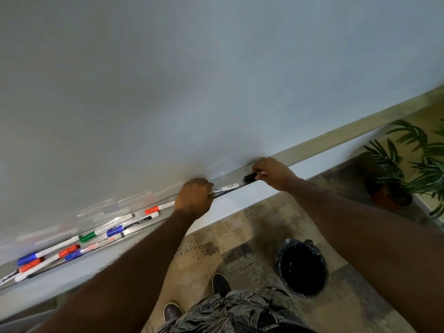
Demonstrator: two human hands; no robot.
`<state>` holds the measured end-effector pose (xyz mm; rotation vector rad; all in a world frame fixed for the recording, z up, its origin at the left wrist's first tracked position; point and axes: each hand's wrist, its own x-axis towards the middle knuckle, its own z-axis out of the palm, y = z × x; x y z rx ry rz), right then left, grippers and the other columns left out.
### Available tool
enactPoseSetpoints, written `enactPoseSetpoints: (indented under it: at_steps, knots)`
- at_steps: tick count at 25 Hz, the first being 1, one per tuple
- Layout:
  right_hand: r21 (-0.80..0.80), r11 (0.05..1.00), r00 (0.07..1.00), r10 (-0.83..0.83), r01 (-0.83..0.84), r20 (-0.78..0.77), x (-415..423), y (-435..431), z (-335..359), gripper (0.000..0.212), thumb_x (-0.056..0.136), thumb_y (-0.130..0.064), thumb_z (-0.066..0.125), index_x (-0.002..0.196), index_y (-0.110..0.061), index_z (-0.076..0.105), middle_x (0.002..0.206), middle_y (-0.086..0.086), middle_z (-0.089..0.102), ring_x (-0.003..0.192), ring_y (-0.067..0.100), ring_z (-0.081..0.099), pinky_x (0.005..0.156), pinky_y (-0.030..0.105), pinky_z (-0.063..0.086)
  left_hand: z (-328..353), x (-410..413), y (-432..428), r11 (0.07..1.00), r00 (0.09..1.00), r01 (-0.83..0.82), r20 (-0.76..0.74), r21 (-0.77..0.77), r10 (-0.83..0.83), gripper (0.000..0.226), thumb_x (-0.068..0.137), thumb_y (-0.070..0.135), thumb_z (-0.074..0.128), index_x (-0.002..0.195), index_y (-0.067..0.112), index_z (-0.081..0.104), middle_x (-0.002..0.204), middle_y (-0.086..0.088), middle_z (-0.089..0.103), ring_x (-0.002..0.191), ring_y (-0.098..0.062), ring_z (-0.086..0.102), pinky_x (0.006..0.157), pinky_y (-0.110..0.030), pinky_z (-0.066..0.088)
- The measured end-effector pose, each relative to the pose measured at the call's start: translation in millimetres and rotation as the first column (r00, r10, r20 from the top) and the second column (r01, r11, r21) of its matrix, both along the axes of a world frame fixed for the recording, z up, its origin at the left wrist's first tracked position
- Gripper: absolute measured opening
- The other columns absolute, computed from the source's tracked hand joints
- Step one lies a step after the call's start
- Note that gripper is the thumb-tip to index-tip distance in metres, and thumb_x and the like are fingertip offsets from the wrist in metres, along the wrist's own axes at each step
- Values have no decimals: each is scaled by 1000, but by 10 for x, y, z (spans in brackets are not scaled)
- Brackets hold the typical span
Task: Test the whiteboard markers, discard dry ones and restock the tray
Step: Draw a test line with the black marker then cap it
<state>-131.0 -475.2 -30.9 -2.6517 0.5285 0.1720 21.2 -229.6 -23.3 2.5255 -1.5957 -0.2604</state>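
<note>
A large whiteboard (pixel 216 80) fills the upper view, with a metal tray (pixel 271 162) along its lower edge. My left hand (pixel 195 197) is closed over a marker on the tray; a white marker barrel (pixel 229 187) sticks out to its right. My right hand (pixel 274 173) pinches a black marker cap (pixel 249 177) just above the tray. Several markers with red, blue, green and black caps (pixel 96 234) lie in the tray to the left.
A black-lined waste bin (pixel 301 267) stands on the patterned floor below my right arm. A potted plant (pixel 406 169) sits at the right by the wall. My shoes (pixel 219 283) are near the bin.
</note>
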Motion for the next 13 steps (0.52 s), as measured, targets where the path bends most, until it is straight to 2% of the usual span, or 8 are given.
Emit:
enactPoseSetpoints:
  at_steps: [3,7,10,13]
  knots:
    - [-6,1000,1000,25,-25,-2,21,-37,-12,14,89,-19,67,103,-17,69,105,2,61,103,24,54,88,37,45,-11,-6,29,1000,1000,-9,-11,30,9,27,94,30,50,109,17,68,103,-5,67,96,-26,60,81,-35,48]
    - [-112,993,997,40,-47,-60,20,-54,17,21,92,-28,62,112,-26,69,112,0,63,109,22,55,96,37,38,7,-3,39,1000,1000,-11,-13,23,11,28,96,31,50,112,16,66,106,-5,67,99,-26,60,83,-34,48]
    - [-126,992,999,-19,23,32,-7,10,28,27,92,-28,62,117,-21,67,116,3,63,111,26,54,98,38,35,31,5,47,1000,1000,-13,-4,8,13,27,96,32,51,112,16,66,105,-5,67,98,-26,60,83,-34,48]
    - [-143,990,991,14,5,132,70,269,69,24,91,-30,65,110,-15,70,109,6,66,107,30,56,92,39,37,53,5,104,999,999,-28,-17,-18,27,28,95,31,53,114,16,66,106,-5,67,99,-25,60,84,-34,48]
